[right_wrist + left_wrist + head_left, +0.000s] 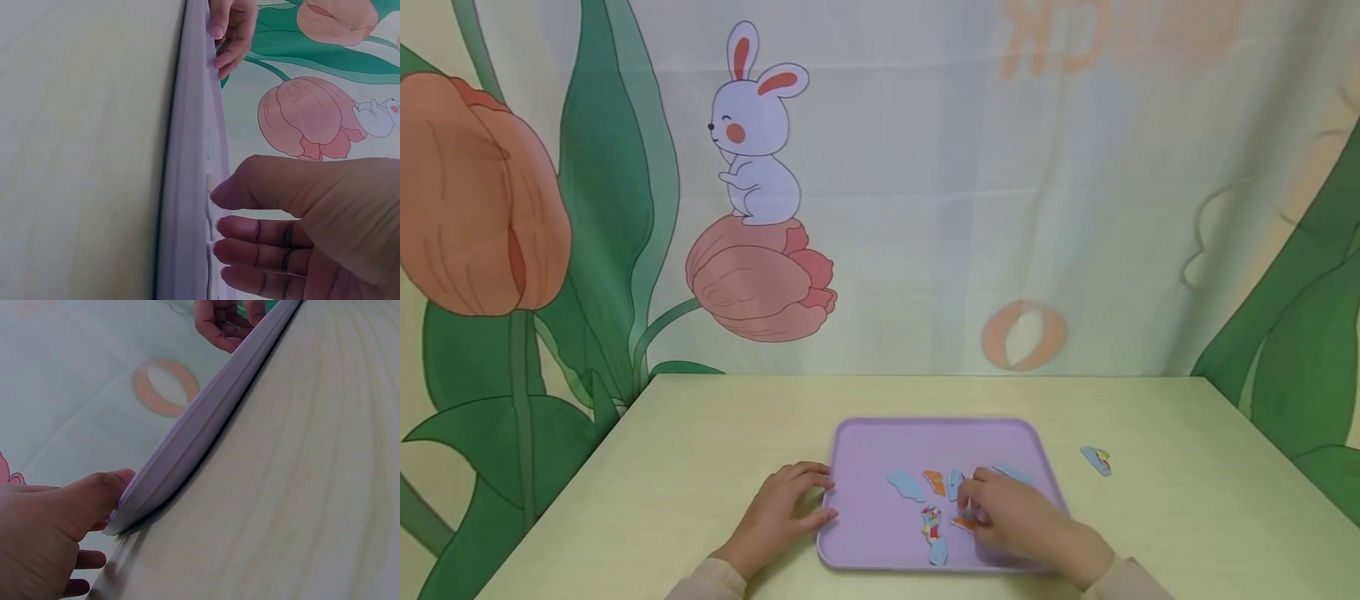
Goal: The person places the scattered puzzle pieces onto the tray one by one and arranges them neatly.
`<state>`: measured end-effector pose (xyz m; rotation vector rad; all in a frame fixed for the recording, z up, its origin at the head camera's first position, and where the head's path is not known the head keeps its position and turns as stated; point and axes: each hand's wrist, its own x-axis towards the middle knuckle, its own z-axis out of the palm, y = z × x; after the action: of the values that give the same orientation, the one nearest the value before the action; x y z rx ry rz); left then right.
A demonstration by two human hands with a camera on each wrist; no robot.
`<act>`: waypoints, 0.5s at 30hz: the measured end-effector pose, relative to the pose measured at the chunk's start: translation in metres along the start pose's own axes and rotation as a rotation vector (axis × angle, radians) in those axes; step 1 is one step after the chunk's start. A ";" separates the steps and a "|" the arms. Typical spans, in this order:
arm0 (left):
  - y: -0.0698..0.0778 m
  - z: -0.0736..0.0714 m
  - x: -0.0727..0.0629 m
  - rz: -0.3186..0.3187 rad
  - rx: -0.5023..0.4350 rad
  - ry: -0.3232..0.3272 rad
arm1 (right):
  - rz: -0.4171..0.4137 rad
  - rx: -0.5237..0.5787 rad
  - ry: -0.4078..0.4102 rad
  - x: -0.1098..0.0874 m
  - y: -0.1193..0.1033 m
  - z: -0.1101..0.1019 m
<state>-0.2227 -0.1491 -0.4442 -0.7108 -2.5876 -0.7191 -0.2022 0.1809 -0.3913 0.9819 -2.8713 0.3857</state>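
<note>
On the tabletop lies a lilac tray [865, 450] with several flat jigsaw pieces in it. My left hand [782, 508] rests at its left side, thumb and fingertips touching the rim. Over the right half, my right hand [1015, 512] reaches down with bent fingers; in the right wrist view its thumb [240, 187] and fingertips are apart, at pieces lying flat. Closest to it are an orange piece [963, 524] and a blue piece [954, 483]. Further left lie a light blue piece [907, 485], an orange piece [934, 481] and a multicoloured piece [931, 522]. The right hand partly hides what is beneath it.
A loose jigsaw piece [1097, 460] lies on the pale table [625, 517], right of the tray. Another light blue piece [1011, 473] lies behind the right hand. Behind the table hangs a printed curtain [910, 208] with a rabbit and tulips.
</note>
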 end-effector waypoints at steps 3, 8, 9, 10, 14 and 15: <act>0.000 -0.001 0.000 -0.014 -0.003 -0.011 | 0.016 0.018 -0.011 0.001 0.001 -0.006; -0.002 0.001 -0.001 -0.026 -0.009 -0.020 | 0.035 0.047 -0.018 0.001 0.005 -0.016; -0.002 0.001 -0.001 -0.028 -0.011 -0.021 | 0.034 0.048 -0.015 0.001 0.006 -0.017; -0.002 0.001 -0.001 -0.029 -0.012 -0.022 | 0.037 0.049 -0.009 0.000 0.007 -0.019; -0.002 0.002 -0.001 -0.022 -0.014 -0.018 | 0.054 0.045 0.019 -0.002 0.012 -0.028; -0.002 0.002 -0.001 -0.019 -0.014 -0.018 | 0.061 0.044 0.028 -0.003 0.013 -0.030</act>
<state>-0.2238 -0.1503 -0.4466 -0.7002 -2.6113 -0.7413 -0.2074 0.2005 -0.3656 0.8903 -2.8850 0.4659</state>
